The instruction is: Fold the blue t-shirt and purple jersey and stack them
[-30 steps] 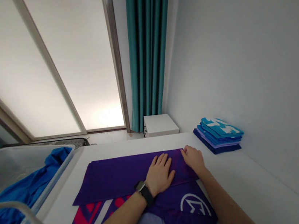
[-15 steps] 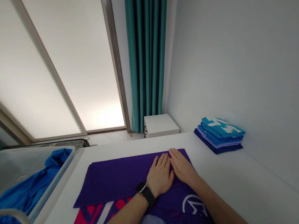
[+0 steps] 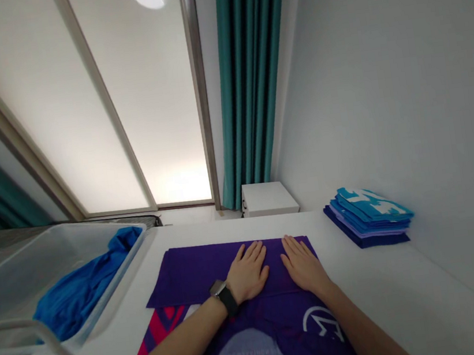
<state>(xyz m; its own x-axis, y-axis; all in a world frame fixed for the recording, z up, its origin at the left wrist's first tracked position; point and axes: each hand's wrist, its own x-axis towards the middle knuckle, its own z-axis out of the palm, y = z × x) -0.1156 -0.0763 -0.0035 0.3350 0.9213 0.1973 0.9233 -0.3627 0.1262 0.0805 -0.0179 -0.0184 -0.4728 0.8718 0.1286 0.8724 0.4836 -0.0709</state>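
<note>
A purple shirt (image 3: 197, 273) with pink and white print lies on the white table (image 3: 392, 291), its far part folded over into a flat band. My left hand (image 3: 247, 270), a dark watch on its wrist, lies flat and open on that fold. Beside it, a little apart, my right hand (image 3: 302, 263) also presses flat on the fold with fingers stretched out. Neither hand holds anything.
A stack of folded blue and purple shirts (image 3: 368, 215) sits at the table's right, near the wall. A clear plastic bin (image 3: 17, 270) at the left holds a crumpled blue garment (image 3: 84, 279). A small white cabinet (image 3: 269, 197) and teal curtain (image 3: 251, 82) stand beyond.
My right hand slid left from the fold's right corner to beside my left hand, then the two hands drew slightly apart. The view shifted, so everything sits further right.
</note>
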